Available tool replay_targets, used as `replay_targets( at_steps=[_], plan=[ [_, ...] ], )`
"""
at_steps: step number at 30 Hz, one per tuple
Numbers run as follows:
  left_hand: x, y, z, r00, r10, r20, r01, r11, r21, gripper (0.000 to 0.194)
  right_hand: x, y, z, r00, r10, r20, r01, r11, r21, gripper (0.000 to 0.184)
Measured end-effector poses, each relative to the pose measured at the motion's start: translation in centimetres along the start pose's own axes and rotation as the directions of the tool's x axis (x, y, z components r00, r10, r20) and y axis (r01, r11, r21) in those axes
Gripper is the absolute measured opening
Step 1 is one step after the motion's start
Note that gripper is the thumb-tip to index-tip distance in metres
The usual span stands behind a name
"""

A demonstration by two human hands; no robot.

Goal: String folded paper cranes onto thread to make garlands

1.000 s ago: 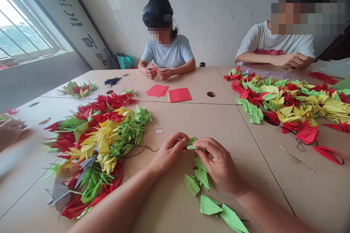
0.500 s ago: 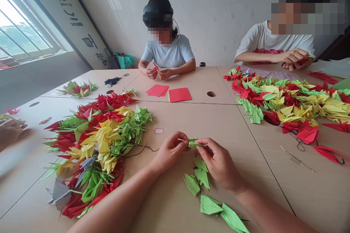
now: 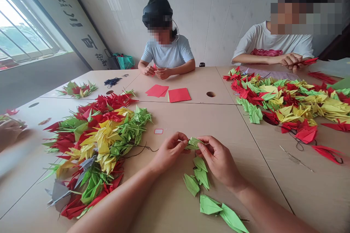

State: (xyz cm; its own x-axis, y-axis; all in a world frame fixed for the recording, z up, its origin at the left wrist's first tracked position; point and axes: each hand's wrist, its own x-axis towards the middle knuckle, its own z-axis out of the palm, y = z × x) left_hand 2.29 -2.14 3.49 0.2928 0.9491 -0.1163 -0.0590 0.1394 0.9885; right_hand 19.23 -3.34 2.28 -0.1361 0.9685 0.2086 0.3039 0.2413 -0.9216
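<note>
Between my two hands is a green folded paper crane, held just above the table. My left hand pinches its left end, and my right hand grips the right end between thumb and fingers. Below my right hand, several green paper cranes lie on a dark string that leads up toward the held one. By my left forearm is a heap of red, yellow, green and grey paper cranes, with black string trailing out of it.
A needle-like metal tool lies at the right, near a second heap of strung cranes. Red paper squares sit in front of a person across the table. Another person holds red folded paper. A blurred hand shows at far left.
The green crane has turned between my fingers and shows a broader face now. My right fingers have shifted slightly. Across the table at right, red folded paper has come into view in the person's hands.
</note>
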Motion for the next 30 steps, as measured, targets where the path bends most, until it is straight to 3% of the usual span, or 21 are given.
replay_targets(
  at_steps=[8,14,21,25,30],
  plan=[
    [0.0,-0.5,-0.4,0.999,0.009,0.039,-0.011,0.999,0.039,0.023,0.0,-0.1,0.2,0.998,0.059,0.034,-0.063,0.991,0.121,0.019],
    [0.2,-1.4,-0.3,0.992,0.07,0.108,-0.08,0.992,0.093,0.024,-0.1,0.3,0.2,1.0,-0.016,0.001,0.016,1.0,0.007,0.018],
    [0.2,-1.4,-0.2,0.996,0.069,0.06,-0.078,0.984,0.16,0.03,-0.2,-0.2,0.0,0.994,-0.106,-0.023,0.103,0.988,-0.118,0.015],
    [0.2,-1.4,-0.3,0.996,0.072,0.059,-0.081,0.983,0.166,0.024,-0.2,-0.5,-0.1,0.985,-0.168,-0.036,0.159,0.971,-0.18,0.013],
    [0.1,-1.3,-0.4,0.993,0.078,0.088,-0.095,0.973,0.208,0.012,-0.2,-0.3,-0.1,0.997,-0.054,-0.049,0.047,0.99,-0.132,0.018]
  ],
)
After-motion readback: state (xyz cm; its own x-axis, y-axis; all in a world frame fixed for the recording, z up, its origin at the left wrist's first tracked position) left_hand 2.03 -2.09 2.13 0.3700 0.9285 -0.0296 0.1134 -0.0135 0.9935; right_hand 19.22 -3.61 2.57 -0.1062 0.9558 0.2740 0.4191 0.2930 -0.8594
